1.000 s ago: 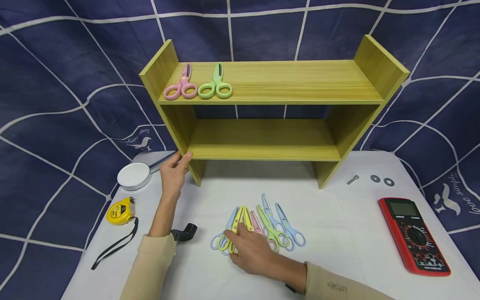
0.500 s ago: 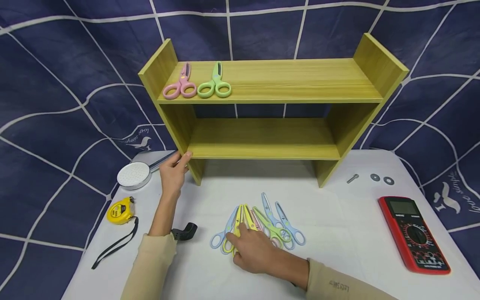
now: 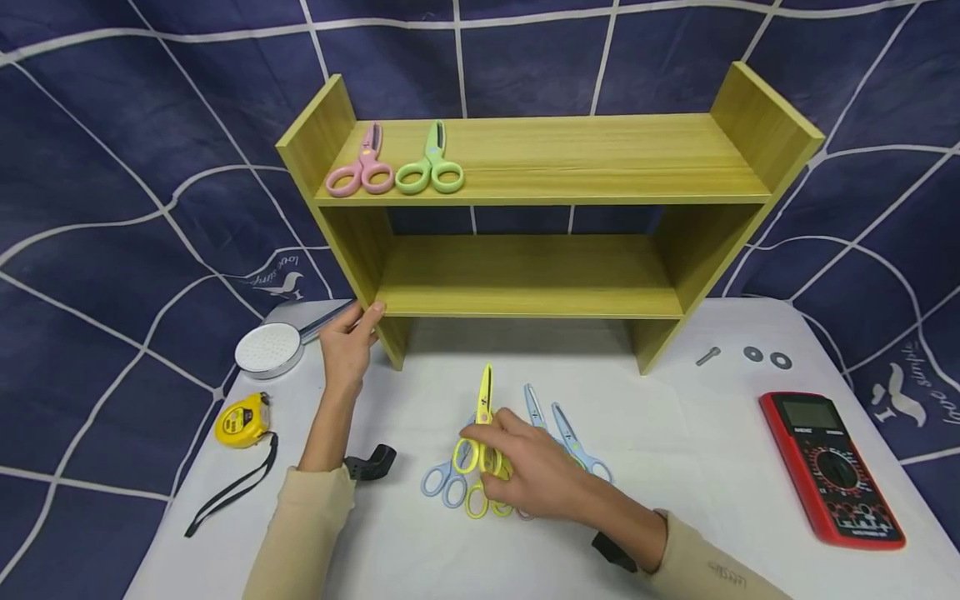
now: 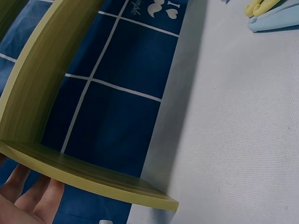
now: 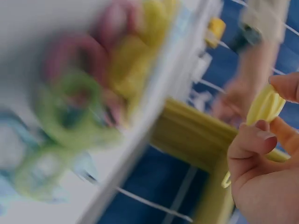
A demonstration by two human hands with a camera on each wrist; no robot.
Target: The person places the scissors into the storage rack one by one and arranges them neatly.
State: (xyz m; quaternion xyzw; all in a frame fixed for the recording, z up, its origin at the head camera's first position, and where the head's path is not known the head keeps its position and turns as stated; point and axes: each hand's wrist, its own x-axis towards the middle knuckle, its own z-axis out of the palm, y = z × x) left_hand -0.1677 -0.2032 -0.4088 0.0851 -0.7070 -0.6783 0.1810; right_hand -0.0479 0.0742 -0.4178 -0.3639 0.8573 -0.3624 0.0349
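My right hand (image 3: 543, 471) pinches a pair of yellow scissors (image 3: 486, 400) by the handles, blades pointing at the shelf; in the right wrist view its handle (image 5: 264, 106) sits between thumb and fingers. Beneath lies a fanned pile: blue scissors (image 3: 444, 482) at left, another yellow pair (image 3: 476, 502), and blue scissors (image 3: 573, 437) at right. The hand covers part of the pile; green scissors (image 5: 70, 109) show blurred in the right wrist view. My left hand (image 3: 348, 348) grips the left side panel of the wooden shelf (image 3: 525, 304), with fingers (image 4: 49, 198) along its outer face.
Pink scissors (image 3: 360, 162) and green scissors (image 3: 431, 162) lie on the top board's left end. A shower head (image 3: 268, 350), tape measure (image 3: 242, 421) and black piece (image 3: 372, 462) lie at left. A bolt (image 3: 708, 356), washers (image 3: 767, 357) and multimeter (image 3: 832, 471) are at right.
The right hand has taken hold of a yellow pair of scissors and lifted it from the pile, shifting slightly right. The left hand keeps its hold on the shelf.
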